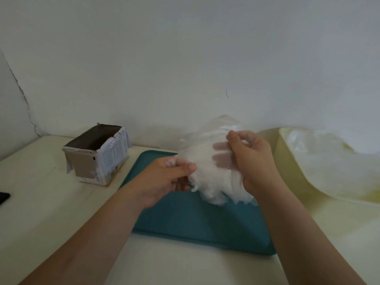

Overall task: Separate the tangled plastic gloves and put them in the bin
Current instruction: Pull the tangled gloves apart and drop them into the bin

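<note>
A bunch of clear, whitish plastic gloves (207,161) hangs in the air above a teal tray (185,219). My left hand (164,179) pinches the bunch at its left edge between thumb and fingers. My right hand (253,161) grips the right side, and its fingers show through the thin plastic. The loose lower ends of the gloves dangle close to the tray. A pale yellow bin (287,161) stands to the right and holds more clear plastic gloves (329,161).
An open cardboard box (98,155) sits on the white table (51,202) at the back left. A dark object (4,199) lies at the table's left edge. A white wall rises right behind the table.
</note>
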